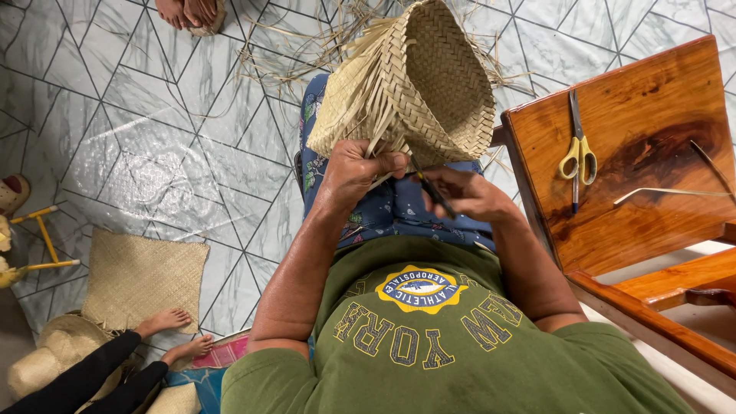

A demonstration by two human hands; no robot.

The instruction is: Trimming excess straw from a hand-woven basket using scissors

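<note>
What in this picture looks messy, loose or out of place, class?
Loose dry straw strips lie scattered on the tiled floor behind the woven basket. The basket's near edge is unfinished, with strand ends sticking out by the left hand. The scissors lie neatly on the wooden table.

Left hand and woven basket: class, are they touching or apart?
Touching. The head view shows the left hand gripping the loose strips at the rim of the woven basket, with no gap between them.

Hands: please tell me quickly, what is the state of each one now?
Left hand: closed, gripping the loose strips at the edge of the woven basket.
Right hand: closed on a thin dark tool, its tip at the basket.
</note>
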